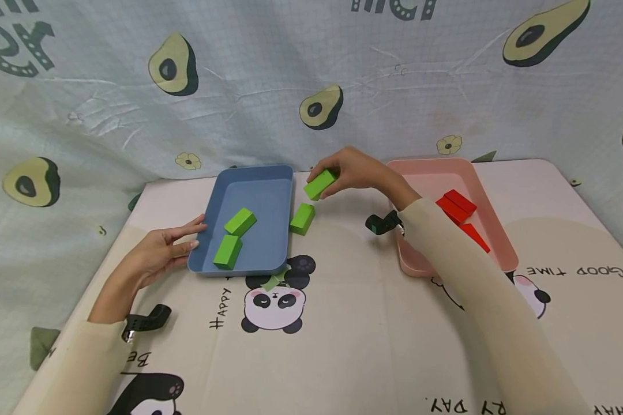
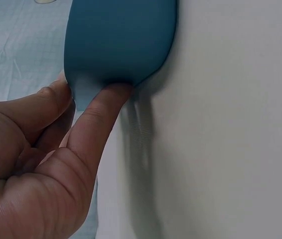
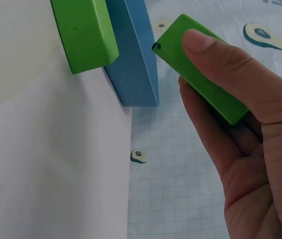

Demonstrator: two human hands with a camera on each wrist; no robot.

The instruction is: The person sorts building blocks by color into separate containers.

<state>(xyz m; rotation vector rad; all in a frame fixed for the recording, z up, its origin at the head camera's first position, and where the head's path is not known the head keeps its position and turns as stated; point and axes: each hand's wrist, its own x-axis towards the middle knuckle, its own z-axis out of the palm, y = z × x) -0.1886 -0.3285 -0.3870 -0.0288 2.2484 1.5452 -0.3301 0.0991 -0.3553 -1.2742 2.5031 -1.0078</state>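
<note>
A green block (image 1: 319, 184) is pinched between the thumb and fingers of my right hand (image 1: 354, 168), above the table just right of the blue tray (image 1: 256, 193). The right wrist view shows my thumb lying across this held block (image 3: 201, 67). Below it, another green block (image 1: 303, 219) stands at the tray's right wall. Two more green blocks, one farther back (image 1: 240, 222) and one nearer (image 1: 227, 252), lie inside the blue tray. My left hand (image 1: 158, 251) grips that tray's left edge; the left wrist view shows the thumb (image 2: 101, 112) against the tray wall.
A pink tray (image 1: 420, 167) stands on the right with several red blocks (image 1: 457, 206) in it, partly behind my right forearm. Both wrists wear black camera mounts. Behind the table's far edge hangs an avocado-print cloth (image 1: 249, 132). Panda prints mark the tablecloth (image 1: 342, 346).
</note>
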